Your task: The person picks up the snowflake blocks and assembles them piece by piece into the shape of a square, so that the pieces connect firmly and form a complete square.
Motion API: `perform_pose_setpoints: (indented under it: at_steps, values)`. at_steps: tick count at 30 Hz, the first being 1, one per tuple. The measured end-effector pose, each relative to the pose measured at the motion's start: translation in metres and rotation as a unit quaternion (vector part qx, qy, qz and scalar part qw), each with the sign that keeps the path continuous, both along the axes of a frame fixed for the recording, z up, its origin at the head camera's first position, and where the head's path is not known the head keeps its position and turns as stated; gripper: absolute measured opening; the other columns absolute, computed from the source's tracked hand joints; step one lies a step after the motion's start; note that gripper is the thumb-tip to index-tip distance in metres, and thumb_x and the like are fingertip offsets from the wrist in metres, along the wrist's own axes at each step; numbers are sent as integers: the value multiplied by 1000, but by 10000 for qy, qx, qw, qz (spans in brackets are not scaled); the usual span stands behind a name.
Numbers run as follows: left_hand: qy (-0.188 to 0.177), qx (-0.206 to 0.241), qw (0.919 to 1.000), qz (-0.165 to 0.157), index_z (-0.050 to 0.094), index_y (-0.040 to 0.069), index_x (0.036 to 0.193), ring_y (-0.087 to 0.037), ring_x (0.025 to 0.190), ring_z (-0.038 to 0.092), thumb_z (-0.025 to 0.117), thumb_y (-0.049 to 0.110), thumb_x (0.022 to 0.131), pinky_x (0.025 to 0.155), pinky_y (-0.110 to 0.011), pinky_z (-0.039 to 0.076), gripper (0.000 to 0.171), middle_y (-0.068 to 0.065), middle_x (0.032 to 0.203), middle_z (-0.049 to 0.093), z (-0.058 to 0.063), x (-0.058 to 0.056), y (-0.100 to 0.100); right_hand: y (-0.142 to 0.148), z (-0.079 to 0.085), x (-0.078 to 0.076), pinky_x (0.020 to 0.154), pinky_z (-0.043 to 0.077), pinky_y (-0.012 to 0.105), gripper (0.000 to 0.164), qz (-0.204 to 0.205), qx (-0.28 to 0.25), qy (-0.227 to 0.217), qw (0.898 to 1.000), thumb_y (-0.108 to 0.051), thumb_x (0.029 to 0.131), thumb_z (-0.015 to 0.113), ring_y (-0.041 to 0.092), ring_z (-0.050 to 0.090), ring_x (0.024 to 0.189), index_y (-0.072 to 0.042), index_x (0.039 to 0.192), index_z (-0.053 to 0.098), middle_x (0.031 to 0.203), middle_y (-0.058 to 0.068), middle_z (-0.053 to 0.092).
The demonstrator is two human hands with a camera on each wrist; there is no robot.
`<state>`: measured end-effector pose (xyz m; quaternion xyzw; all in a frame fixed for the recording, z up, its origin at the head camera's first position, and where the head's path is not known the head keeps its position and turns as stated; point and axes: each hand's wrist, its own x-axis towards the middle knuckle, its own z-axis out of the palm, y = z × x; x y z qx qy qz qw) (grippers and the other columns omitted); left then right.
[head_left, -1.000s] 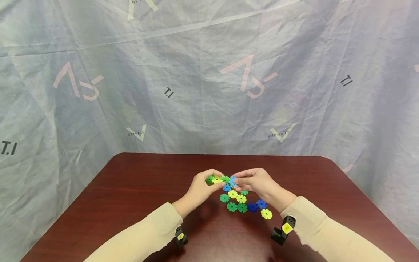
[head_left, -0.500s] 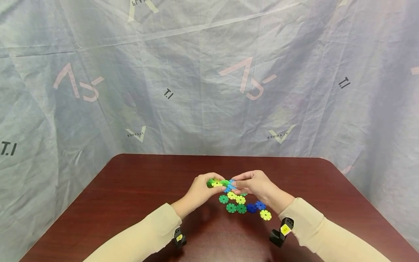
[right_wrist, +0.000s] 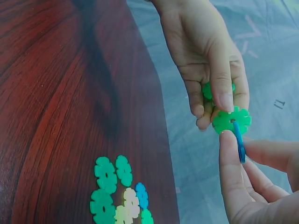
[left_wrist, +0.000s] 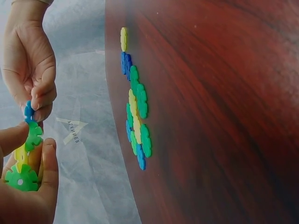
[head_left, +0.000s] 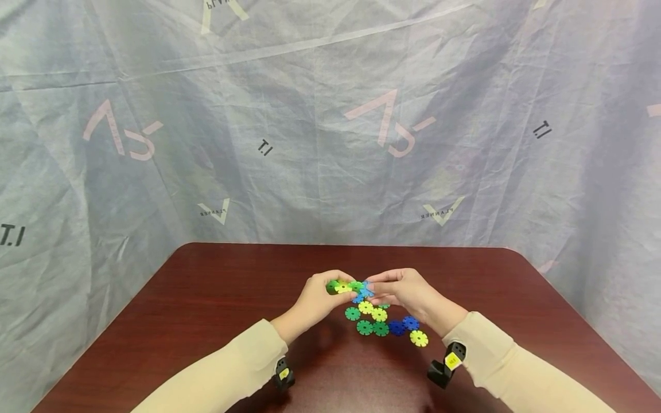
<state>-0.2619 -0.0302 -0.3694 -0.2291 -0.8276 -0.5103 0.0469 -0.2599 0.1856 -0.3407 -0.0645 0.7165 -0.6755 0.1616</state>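
Above the table, my left hand (head_left: 315, 297) grips a short chain of notched plastic discs: a green disc (left_wrist: 21, 179), a yellow disc (left_wrist: 20, 156) and another green disc (right_wrist: 232, 119) at its end. Facing it, my right hand (head_left: 412, 291) pinches a light blue notched disc (right_wrist: 239, 143) between thumb and fingers. In the right wrist view the blue disc stands edge-on at the end green disc's rim, crossing it and touching it. How deep its slot sits there cannot be told. My fingers partly cover the chain.
Below the hands, several discs lie on the dark red table (head_left: 232, 321): green discs (head_left: 365, 327), yellow discs (head_left: 379, 314), dark blue discs (head_left: 411, 323) and a yellow disc (head_left: 419, 338) nearest the front right. A grey printed cloth (head_left: 310, 172) hangs behind the table.
The light blue disc has turned and shifted slightly left against the end green disc. Both hands stay nearly in place with the same grips; the discs on the table lie as before.
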Motion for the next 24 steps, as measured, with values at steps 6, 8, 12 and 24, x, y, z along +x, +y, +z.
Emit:
perform_pose_setpoints:
  at_steps: [6,8,12,24]
  values:
    - [39,16,9999,134,72,17,102,-17,102,60,75,23,86,85,-36,50,17,0,106,71,2,0,-1,5,1,-2,83,57,33,41,-36,32,18,10000,-13,95,61,15,73,80,13,126,56,92,8,73]
    - [58,31,9998,203,72,18,101,-18,104,61,75,23,85,87,-37,49,17,0,107,71,2,-1,-2,8,1,-3,83,57,32,41,-61,75,53,9999,-14,96,60,15,72,81,14,127,54,92,8,73]
    - [27,61,9996,289,72,19,101,-19,108,60,76,24,85,89,-40,49,18,1,107,71,1,-2,-4,15,0,-5,83,57,33,42,-112,191,119,9997,-14,96,61,15,72,81,14,126,55,93,9,73]
    - [-173,114,9993,310,72,20,102,-20,116,57,76,25,84,94,-44,47,19,2,110,69,0,-1,-8,38,-19,-10,85,56,40,34,-243,783,501,9954,-16,93,64,15,71,79,9,117,64,98,13,73]
